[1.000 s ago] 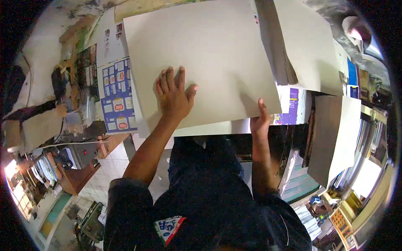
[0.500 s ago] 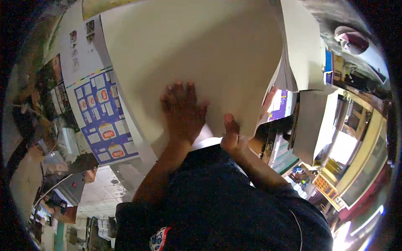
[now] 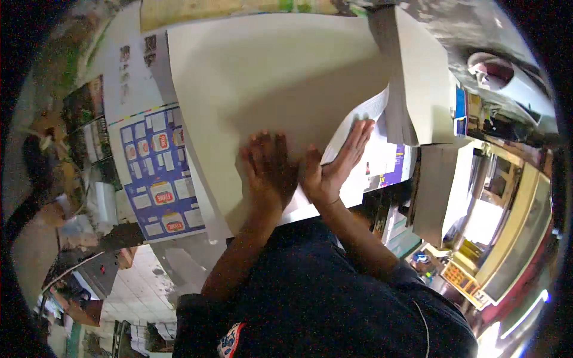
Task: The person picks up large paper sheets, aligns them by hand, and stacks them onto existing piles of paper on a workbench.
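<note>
A large cream sheet of paper or thin board (image 3: pixel 239 89) covers the work surface in front of me. My left hand (image 3: pixel 267 173) lies flat on its near part, fingers spread and pointing away from me. To its right, my right hand (image 3: pixel 334 170) has its fingers stretched out and its thumb apart. The sheet's near right edge is bent up and curls between that thumb and the fingers. Under the curled edge shows a white printed sheet with a purple patch (image 3: pixel 391 170). The right palm's contact is hidden.
On the left lies a printed sheet with purple panels and red labels (image 3: pixel 161 179). A thick stack of pale sheets (image 3: pixel 421 89) rises at the right, with a grey board (image 3: pixel 439 197) below it. A white roll-like cylinder (image 3: pixel 507 74) is at the far right.
My right hand has moved left and away from me, its fingers now showing at full length. The sheet's right edge has curled further inward, uncovering more of the printed sheet. My left hand stays flat.
</note>
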`<state>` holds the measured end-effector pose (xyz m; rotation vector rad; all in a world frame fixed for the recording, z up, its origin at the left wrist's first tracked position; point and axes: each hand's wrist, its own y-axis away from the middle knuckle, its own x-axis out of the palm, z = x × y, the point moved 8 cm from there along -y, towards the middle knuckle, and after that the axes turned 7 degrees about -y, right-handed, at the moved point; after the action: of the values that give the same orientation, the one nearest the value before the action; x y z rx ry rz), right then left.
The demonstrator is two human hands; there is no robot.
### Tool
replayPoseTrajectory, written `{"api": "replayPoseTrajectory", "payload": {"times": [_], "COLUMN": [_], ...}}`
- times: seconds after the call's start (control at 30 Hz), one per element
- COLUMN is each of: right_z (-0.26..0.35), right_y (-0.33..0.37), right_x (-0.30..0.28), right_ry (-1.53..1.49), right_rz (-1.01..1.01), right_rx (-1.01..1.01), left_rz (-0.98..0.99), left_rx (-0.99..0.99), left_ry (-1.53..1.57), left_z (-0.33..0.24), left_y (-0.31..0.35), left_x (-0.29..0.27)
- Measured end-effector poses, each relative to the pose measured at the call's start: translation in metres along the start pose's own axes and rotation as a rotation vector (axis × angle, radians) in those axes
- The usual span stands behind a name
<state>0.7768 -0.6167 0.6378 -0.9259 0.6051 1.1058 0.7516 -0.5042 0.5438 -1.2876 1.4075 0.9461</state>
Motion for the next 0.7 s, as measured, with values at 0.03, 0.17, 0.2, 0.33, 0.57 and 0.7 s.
{"api": "replayPoseTrajectory", "payload": {"times": [0.03, 0.17, 0.2, 0.33, 0.57, 0.7], "right_z": [-0.001, -0.051, -0.086, -0.227, -0.244, -0.258], "right_y": [-0.001, 0.015, 0.026, 0.039, -0.033, -0.023], "right_x": [-0.017, -0.073, -0.085, -0.115, -0.072, -0.063], "right_ry": [-0.114, -0.702, -0.809, -1.253, -0.044, -0.050], "right_rz": [-0.040, -0.120, -0.099, 0.262, 0.486, 0.203], "right_rx": [0.008, 0.254, 0.351, 0.934, 0.778, 0.787], "left_rz": [0.017, -0.076, -0.136, -0.277, -0.217, -0.189], "left_rx": [-0.013, -0.020, -0.007, -0.090, -0.524, -0.550], "left_ry": [0.009, 0.051, 0.065, 0.161, -0.113, -0.090], "left_z": [0.000, -0.002, -0.002, 0.026, 0.084, 0.080], "left_y": [-0.002, -0.010, -0.009, 0.006, 0.057, 0.058], "left_x": [-0.005, -0.033, -0.041, -0.055, -0.031, -0.035]}}
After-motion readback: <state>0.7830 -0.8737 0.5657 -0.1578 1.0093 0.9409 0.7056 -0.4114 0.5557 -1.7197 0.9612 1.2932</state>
